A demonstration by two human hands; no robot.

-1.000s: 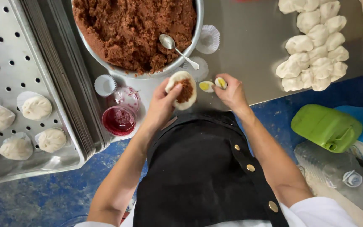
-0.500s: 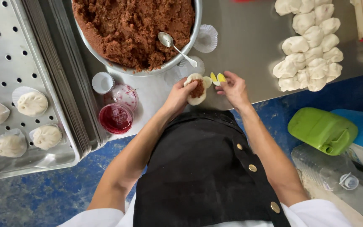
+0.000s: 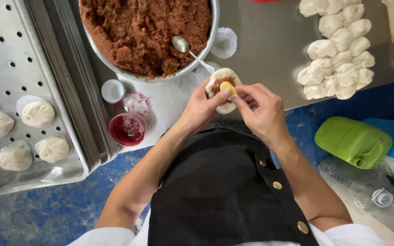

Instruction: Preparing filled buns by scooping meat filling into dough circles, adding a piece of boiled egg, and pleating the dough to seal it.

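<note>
My left hand (image 3: pixel 199 107) cups a round white dough wrapper (image 3: pixel 224 83) with brown filling in its middle. My right hand (image 3: pixel 261 109) presses a small yellow piece (image 3: pixel 226 86) onto that filling with its fingertips. Both hands are over the front edge of the steel table (image 3: pixel 270 50), just below the big metal bowl (image 3: pixel 210 45) of brown filling (image 3: pixel 147 32). A spoon (image 3: pixel 185 49) rests on the bowl's rim.
A pile of white dough lumps (image 3: pixel 338 50) lies at the right. A perforated tray (image 3: pixel 5 54) at the left holds several filled buns (image 3: pixel 37 113) in paper cups. A small red-liquid cup (image 3: pixel 127 128), empty paper cups (image 3: pixel 113 90), a green container (image 3: pixel 353 141) and a plastic bottle (image 3: pixel 365 187) are nearby.
My right hand has brought the yellow piece onto the filling in the wrapper. Both hands have shifted slightly right with the wrapper.
</note>
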